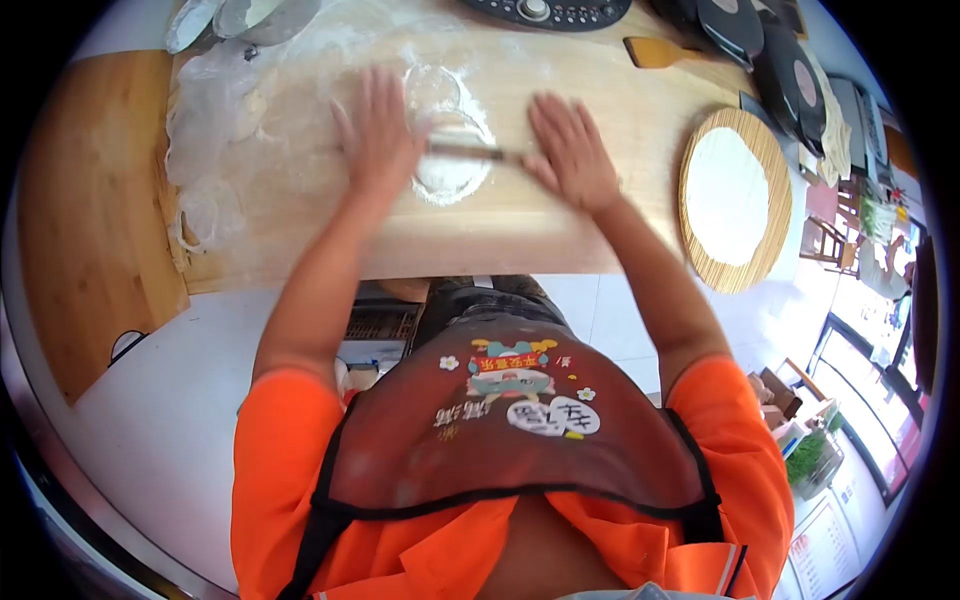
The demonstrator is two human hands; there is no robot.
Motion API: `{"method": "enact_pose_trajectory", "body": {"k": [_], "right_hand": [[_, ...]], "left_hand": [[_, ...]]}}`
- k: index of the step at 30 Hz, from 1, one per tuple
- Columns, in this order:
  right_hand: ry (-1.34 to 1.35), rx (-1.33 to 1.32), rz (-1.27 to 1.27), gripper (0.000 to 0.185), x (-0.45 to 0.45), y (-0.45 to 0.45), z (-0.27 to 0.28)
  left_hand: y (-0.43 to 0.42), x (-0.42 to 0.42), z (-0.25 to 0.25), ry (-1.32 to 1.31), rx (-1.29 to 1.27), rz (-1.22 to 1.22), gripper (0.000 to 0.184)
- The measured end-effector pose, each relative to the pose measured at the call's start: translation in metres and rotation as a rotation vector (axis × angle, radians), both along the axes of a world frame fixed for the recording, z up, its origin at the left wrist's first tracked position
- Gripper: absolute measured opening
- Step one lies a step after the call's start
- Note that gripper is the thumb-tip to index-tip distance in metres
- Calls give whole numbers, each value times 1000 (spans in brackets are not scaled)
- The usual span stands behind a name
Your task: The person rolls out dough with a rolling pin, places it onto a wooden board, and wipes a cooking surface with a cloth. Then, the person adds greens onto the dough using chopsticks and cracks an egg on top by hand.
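Both my hands lie flat with fingers stretched out over a thin rolling pin (465, 151), which is blurred by motion. My left hand (383, 135) is at its left end, and my right hand (573, 150) is at its right end. Beneath the pin is a round, floury piece of dough (450, 178). Just beyond it lies a ring of white flour (436, 88), perhaps around a second round; I cannot tell. The palms hide the ends of the pin.
Crumpled clear plastic (205, 130) covers something pale on the left of the wooden table (300, 235). On the right are a round woven tray (690, 190) with a white sheet, a wooden spatula (660, 52) and black appliances (790, 85). A control panel (545, 12) stands at the back.
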State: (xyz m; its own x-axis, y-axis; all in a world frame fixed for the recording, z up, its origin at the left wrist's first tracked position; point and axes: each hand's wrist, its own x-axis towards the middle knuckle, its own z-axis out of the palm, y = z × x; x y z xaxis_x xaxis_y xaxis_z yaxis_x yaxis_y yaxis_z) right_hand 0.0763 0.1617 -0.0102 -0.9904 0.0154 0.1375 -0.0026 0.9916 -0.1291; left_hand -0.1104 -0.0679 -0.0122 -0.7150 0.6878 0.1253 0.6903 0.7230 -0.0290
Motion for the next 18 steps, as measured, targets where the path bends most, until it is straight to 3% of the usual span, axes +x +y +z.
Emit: {"method": "enact_pose_trajectory", "body": {"k": [3, 4, 6, 10, 12, 14, 16, 18], "right_hand": [[-148, -109, 29, 75, 53, -38, 13], [-188, -140, 37, 74, 54, -44, 25], [-165, 41, 24, 72, 18, -26, 13], [20, 141, -64, 64, -62, 36, -14], [-27, 189, -61, 65, -42, 29, -10], [-75, 21, -31, 68, 7, 2, -2], [-150, -133, -8, 73, 62, -29, 1], [-286, -164, 28, 77, 72, -50, 28]], "left_hand": [[-62, 59, -8, -307, 180, -137, 69], [-64, 49, -13, -293, 176, -148, 69], [-51, 6, -30, -269, 164, -183, 69], [27, -69, -17, 9, 151, -3, 70], [29, -53, -13, 23, 128, 49, 71], [-2, -2, -8, -25, 49, 62, 71], [-55, 48, -4, -304, 96, -86, 69], [-70, 28, -13, -366, 186, -183, 67]]}}
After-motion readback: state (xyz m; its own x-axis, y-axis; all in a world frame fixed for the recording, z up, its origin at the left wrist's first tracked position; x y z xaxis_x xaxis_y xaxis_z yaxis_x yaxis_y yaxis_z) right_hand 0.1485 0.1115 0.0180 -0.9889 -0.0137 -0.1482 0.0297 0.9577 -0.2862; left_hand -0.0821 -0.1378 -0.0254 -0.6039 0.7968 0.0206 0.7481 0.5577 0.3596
